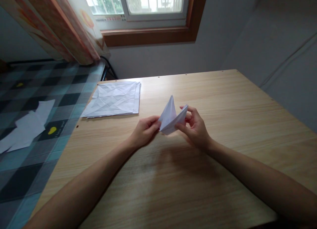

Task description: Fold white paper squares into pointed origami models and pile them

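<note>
A small piece of folded white paper [169,118] is held above the middle of the wooden table. Two pointed parts stick up from it, one at the left and one at the right. My left hand [146,129] pinches its lower left corner between thumb and fingers. On the other side, my right hand [195,127] grips the right flap, with the thumb on the near face and the fingers behind. Part of the fold is hidden by my fingers.
A stack of creased white sheets [116,98] lies at the table's [223,100] back left. Left of the table, white paper pieces [29,130] rest on a checked cloth [24,179]. Behind are a curtain [69,27], a window [155,4] and a wall cable [287,62].
</note>
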Action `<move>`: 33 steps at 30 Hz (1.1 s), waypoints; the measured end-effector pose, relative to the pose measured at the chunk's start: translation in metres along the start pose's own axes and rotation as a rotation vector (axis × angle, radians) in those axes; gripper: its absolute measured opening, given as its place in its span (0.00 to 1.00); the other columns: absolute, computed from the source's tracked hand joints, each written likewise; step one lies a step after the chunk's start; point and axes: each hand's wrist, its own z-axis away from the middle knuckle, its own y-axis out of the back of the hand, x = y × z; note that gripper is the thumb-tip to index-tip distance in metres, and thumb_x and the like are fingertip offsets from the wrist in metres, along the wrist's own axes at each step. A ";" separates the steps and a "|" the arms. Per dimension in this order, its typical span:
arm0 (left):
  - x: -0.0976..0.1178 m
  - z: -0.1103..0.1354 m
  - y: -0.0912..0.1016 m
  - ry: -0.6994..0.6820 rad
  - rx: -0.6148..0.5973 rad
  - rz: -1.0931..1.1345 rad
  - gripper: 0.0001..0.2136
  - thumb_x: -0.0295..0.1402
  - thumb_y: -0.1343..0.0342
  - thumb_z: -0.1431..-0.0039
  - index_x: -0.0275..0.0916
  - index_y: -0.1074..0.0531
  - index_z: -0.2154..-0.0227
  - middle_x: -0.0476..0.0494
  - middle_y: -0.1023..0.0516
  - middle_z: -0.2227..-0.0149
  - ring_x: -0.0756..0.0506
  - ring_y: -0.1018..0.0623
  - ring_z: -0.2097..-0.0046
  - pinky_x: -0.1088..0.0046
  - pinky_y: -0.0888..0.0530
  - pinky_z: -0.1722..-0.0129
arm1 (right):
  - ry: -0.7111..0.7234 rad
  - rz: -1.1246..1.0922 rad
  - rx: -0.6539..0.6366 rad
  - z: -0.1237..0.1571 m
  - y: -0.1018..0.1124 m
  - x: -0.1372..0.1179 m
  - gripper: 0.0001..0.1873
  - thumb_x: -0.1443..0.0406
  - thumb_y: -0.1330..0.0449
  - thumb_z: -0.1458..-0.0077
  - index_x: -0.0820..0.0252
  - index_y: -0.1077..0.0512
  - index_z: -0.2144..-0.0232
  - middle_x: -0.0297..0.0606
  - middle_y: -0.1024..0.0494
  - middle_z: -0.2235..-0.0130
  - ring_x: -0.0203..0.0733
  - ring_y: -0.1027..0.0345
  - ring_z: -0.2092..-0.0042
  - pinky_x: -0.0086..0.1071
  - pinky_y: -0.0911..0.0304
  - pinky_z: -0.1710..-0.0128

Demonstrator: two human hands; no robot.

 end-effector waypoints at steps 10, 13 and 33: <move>0.001 0.005 -0.011 -0.027 -0.077 0.192 0.33 0.45 0.35 0.47 0.34 0.32 0.42 0.42 0.20 0.67 0.46 0.23 0.67 0.72 0.28 0.68 | -0.082 -0.034 0.078 -0.003 -0.004 -0.002 0.21 0.60 0.32 0.48 0.55 0.30 0.53 0.25 0.32 0.75 0.33 0.39 0.75 0.28 0.40 0.75; 0.001 0.003 -0.015 0.000 0.025 0.197 0.27 0.37 0.36 0.46 0.34 0.31 0.44 0.50 0.25 0.74 0.51 0.28 0.73 0.77 0.33 0.73 | -0.072 0.004 0.124 -0.005 -0.004 -0.005 0.25 0.60 0.30 0.52 0.55 0.30 0.52 0.35 0.26 0.63 0.36 0.33 0.68 0.30 0.33 0.71; -0.002 0.000 -0.007 -0.394 -0.045 -1.076 0.16 0.34 0.52 0.33 0.41 0.27 0.47 0.40 0.27 0.41 0.35 0.32 0.39 0.52 0.35 0.42 | 0.226 0.813 -0.126 -0.009 0.003 -0.002 0.16 0.72 0.42 0.42 0.63 0.27 0.51 0.51 0.24 0.49 0.54 0.31 0.48 0.49 0.33 0.47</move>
